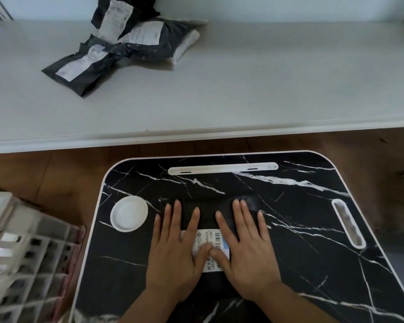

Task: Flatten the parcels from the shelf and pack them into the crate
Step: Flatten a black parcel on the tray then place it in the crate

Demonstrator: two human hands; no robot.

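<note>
A black parcel (208,215) with a white label (205,243) is pressed flat at the middle of the marble-patterned lap table (301,206) by the left hand (175,250) and right hand (245,248), fingers straight and spread (thumbs touching). Bare tabletop is seen at its right, and a round white recess (129,213) just left. A slatted crate (21,259) stands left of the table, and more black parcels (117,47) lie piled on the far white shelf (266,78)

Crate (21,259) crowds tray's (301,229) left edge; shelf (243,89) right half open.
</note>
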